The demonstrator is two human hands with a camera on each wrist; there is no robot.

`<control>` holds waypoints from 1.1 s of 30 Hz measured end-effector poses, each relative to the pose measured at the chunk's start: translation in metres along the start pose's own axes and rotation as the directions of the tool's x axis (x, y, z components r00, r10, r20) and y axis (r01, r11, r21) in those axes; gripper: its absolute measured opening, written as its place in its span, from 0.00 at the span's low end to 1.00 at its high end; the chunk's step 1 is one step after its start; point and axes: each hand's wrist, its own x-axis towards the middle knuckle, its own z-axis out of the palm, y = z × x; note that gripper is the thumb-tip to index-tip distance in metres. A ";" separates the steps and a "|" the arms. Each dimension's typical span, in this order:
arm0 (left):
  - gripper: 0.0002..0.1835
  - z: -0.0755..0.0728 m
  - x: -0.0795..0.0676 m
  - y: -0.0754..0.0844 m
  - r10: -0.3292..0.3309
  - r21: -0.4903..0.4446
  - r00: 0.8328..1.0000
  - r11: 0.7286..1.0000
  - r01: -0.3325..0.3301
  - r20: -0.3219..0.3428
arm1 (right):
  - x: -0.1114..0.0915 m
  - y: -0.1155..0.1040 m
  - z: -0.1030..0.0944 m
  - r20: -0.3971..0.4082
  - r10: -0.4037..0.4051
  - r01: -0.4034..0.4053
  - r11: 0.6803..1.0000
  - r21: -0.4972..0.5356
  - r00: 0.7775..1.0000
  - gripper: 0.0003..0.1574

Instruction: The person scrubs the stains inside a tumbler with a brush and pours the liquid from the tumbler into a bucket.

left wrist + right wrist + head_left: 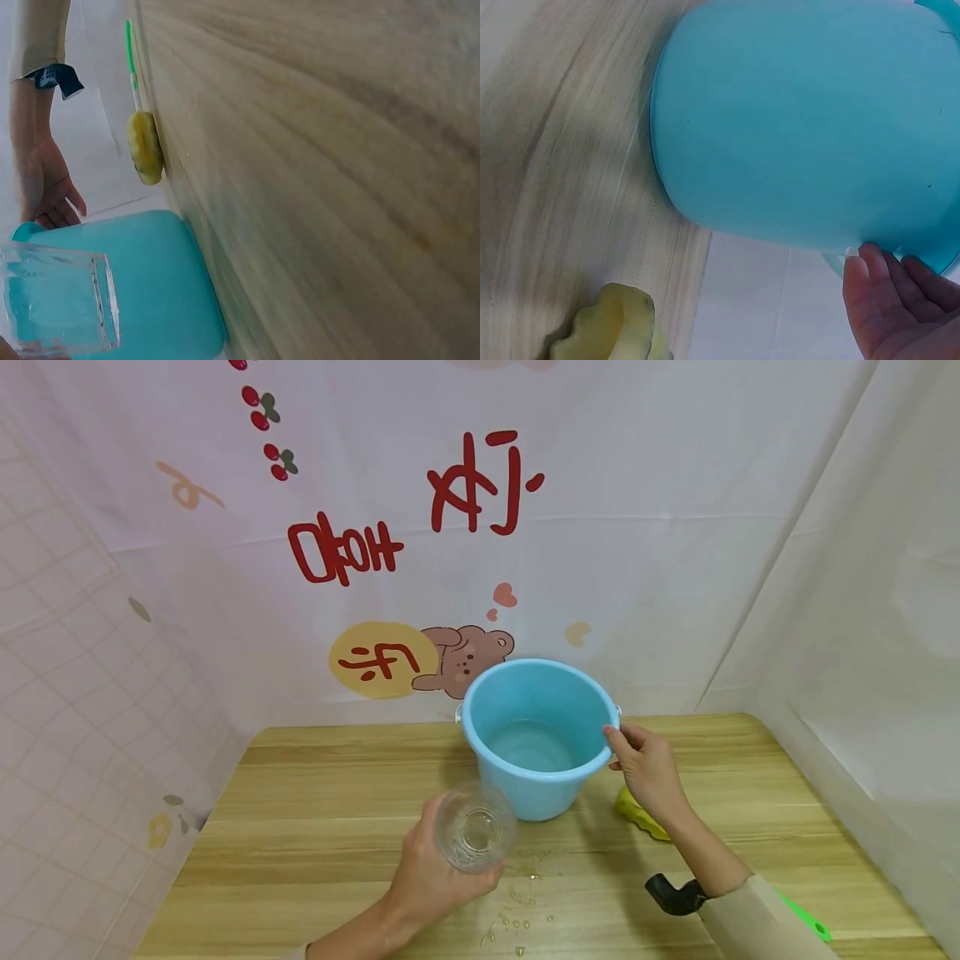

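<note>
My left hand (431,868) grips a clear glass (477,828), its fingers and thumb wrapped round the sides, just in front of the bucket. In the left wrist view the glass (60,300) overlaps the bucket's wall. The light blue bucket (528,789) stands upright at the back of the table and holds some water (534,745). At its right rim is my right hand (651,770), thumb over the rim and fingers outside beneath it. In the right wrist view those fingers (877,285) lie against the bucket's wall (795,127) below the rim.
A yellow sponge head (639,814) lies right of the bucket, under my right forearm; its green handle (810,920) shows beyond the sleeve. Water drops (517,922) are scattered on the wooden table (315,827). A printed white cloth (660,527) hangs behind it.
</note>
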 end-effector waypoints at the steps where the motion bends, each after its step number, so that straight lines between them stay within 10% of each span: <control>1: 0.49 0.001 -0.001 0.000 -0.004 -0.014 1.000 1.000 0.004 0.016 | 0.000 0.000 0.000 -0.001 0.003 -0.003 1.000 -0.002 1.000 0.31; 22: 0.49 0.024 -0.013 -0.003 0.055 -0.235 0.968 0.972 0.005 0.245 | -0.001 0.000 -0.003 0.016 0.009 -0.009 1.000 0.000 1.000 0.32; 33: 0.48 0.031 -0.016 0.002 -0.092 -0.186 0.910 0.966 0.180 0.404 | 0.000 -0.001 -0.001 0.006 0.003 -0.003 1.000 -0.004 1.000 0.33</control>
